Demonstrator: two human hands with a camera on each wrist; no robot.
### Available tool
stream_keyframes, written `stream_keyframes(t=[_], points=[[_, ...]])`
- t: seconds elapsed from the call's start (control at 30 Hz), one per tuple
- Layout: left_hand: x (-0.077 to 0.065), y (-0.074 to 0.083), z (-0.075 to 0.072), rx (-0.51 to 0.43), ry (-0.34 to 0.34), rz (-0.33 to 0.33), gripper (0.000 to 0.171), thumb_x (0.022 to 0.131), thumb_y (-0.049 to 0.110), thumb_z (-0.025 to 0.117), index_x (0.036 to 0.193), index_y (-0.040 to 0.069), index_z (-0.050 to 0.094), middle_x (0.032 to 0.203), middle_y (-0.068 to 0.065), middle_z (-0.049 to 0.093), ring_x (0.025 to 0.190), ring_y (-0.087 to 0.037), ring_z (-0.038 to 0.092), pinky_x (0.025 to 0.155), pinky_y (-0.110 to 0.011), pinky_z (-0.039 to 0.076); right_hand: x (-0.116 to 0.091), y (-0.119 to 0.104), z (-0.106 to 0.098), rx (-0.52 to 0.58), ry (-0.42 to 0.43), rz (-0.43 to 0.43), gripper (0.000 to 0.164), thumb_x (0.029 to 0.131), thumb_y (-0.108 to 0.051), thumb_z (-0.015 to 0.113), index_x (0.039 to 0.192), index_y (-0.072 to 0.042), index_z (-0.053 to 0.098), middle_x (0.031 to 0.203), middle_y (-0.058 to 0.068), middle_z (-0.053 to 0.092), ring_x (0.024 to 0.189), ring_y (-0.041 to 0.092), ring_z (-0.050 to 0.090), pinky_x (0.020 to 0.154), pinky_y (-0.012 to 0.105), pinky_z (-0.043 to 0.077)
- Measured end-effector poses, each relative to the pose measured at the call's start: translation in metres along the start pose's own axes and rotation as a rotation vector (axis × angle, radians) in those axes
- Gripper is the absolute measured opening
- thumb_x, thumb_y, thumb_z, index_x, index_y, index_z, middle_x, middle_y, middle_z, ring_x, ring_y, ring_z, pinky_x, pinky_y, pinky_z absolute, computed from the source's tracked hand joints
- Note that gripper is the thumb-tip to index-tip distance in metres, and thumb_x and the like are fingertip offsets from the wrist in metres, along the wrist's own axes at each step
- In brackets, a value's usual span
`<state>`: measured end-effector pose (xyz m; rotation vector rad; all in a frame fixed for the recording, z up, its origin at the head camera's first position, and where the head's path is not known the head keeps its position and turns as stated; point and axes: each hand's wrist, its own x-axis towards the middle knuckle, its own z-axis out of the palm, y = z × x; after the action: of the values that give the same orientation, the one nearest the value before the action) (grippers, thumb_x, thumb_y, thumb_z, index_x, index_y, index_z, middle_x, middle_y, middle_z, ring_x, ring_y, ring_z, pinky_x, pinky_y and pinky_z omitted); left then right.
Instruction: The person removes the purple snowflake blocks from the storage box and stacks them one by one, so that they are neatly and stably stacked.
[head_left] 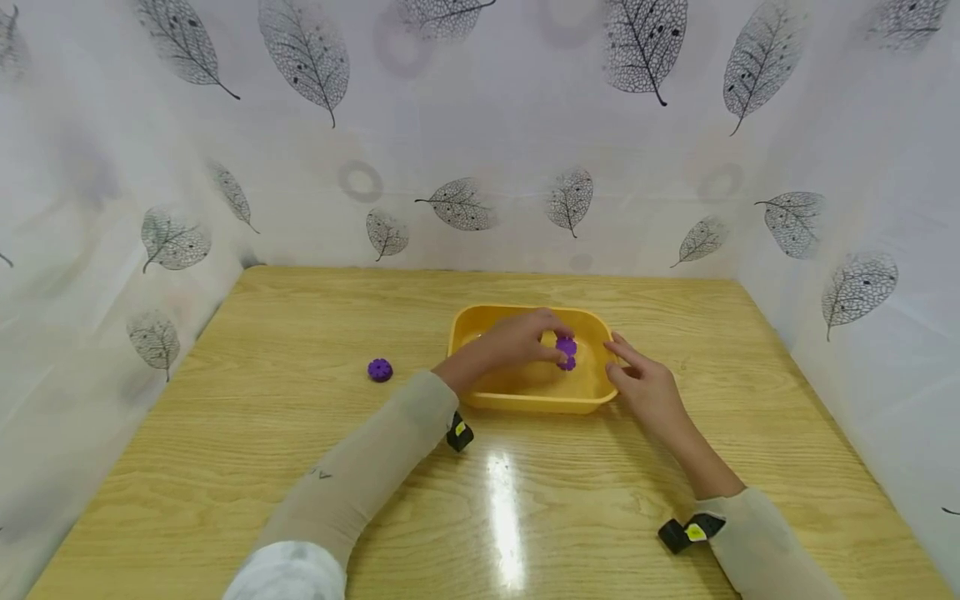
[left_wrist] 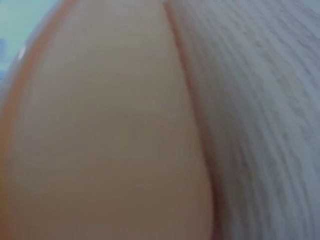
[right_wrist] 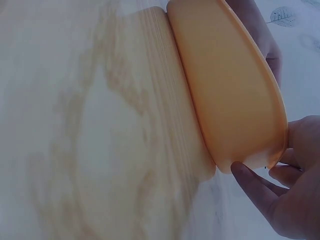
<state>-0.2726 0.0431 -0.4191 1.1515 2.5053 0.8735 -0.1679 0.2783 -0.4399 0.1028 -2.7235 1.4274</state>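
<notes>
The left hand (head_left: pixel 521 335) has its grip narrowed on a purple disc (head_left: pixel 566 343), pinched between thumb and finger. The purple shows as two lobes, one at six o'clock of the other; whether it is one part or two cannot be told. The disc is inside the tray (head_left: pixel 534 404), toward three o'clock of its centre. The left wrist view is blurred and does not show this grip. The right hand (head_left: pixel 651 392) pinches the tray wall at three o'clock, with digits on both sides of the rim, steadying it.

Step in hand, as judged: handling the disc within the tray, either placing or lifting; a single moment does not settle which. For placing, the next move calls for releasing the pinch low over the tray floor. For lifting, it calls for raising the disc clear of the rim. Keep the tray braced in both cases.

A second disc (head_left: pixel 380 370) lies on the desk (head_left: pixel 600 500) at nine o'clock of the tray, well apart. A leaf-print curtain (head_left: pixel 495 133) stands at twelve o'clock.
</notes>
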Motion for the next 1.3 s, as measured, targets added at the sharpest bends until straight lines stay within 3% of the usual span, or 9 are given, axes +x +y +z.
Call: stream_keyframes(t=[0.2,0.3,0.47,0.67,0.8,1.0,1.3], points=[[-0.011,0.001,-0.013,-0.076,0.087,0.064,0.036,0.094,0.027,0.072,0.127,0.012,0.069,0.115,-0.001,0.065,0.101,-0.025,0.061,0.082,-0.024,0.05,0.0,0.0,-0.001,-0.018,0.009,0.001,0.043,0.102,-0.022,0.059,0.143,-0.011,0.058,0.157,0.001,0.044,0.09,0.005,0.064,0.069,0.016,0.053],[-0.021,-0.001,-0.02,-0.124,0.12,0.065,0.04,0.094,0.026,0.073,0.13,0.009,0.067,0.117,-0.001,0.065,0.094,-0.023,0.059,0.077,-0.024,0.049,0.0,0.0,-0.002,-0.021,0.011,-0.003,0.043,0.102,-0.021,0.059,0.143,-0.01,0.058,0.157,0.001,0.044,0.089,0.006,0.064,0.068,0.016,0.053],[-0.038,-0.007,-0.032,-0.098,0.163,0.042,0.041,0.095,0.033,0.071,0.131,0.015,0.066,0.122,0.005,0.063,0.084,-0.015,0.054,0.072,-0.027,0.049,0.0,0.0,-0.003,-0.023,0.011,-0.007,0.043,0.102,-0.021,0.059,0.143,-0.009,0.057,0.157,0.002,0.043,0.09,0.007,0.064,0.07,0.015,0.053],[-0.061,-0.013,-0.042,-0.091,0.197,0.029,0.038,0.094,0.033,0.072,0.129,0.018,0.066,0.114,0.006,0.063,0.083,-0.015,0.054,0.072,-0.03,0.05,-0.001,0.0,-0.004,-0.029,0.014,-0.001,0.043,0.102,-0.023,0.059,0.143,-0.01,0.058,0.156,0.001,0.044,0.09,0.006,0.064,0.071,0.015,0.054],[-0.08,-0.018,-0.049,-0.112,0.216,0.009,0.035,0.093,0.032,0.073,0.125,0.019,0.067,0.111,0.006,0.063,0.083,-0.015,0.055,0.074,-0.03,0.05,0.0,0.0,-0.004,-0.028,0.018,-0.006,0.043,0.102,-0.021,0.059,0.142,-0.009,0.058,0.156,0.002,0.044,0.089,0.005,0.064,0.07,0.015,0.054],[-0.114,-0.028,-0.059,-0.138,0.251,-0.043,0.03,0.093,0.032,0.074,0.121,0.023,0.068,0.109,0.006,0.063,0.082,-0.018,0.056,0.067,-0.032,0.05,0.0,0.0,-0.004,-0.024,0.02,-0.017,0.042,0.101,-0.019,0.059,0.142,-0.007,0.058,0.156,0.003,0.044,0.088,0.005,0.064,0.07,0.015,0.054],[-0.165,-0.05,-0.072,-0.08,0.311,-0.116,0.036,0.092,0.032,0.075,0.126,0.021,0.068,0.119,0.002,0.064,0.085,-0.018,0.056,0.066,-0.031,0.05,-0.001,-0.002,0.0,0.002,-0.004,-0.012,0.044,0.102,-0.021,0.059,0.144,-0.007,0.056,0.158,0.002,0.042,0.093,0.012,0.065,0.071,0.016,0.054]])
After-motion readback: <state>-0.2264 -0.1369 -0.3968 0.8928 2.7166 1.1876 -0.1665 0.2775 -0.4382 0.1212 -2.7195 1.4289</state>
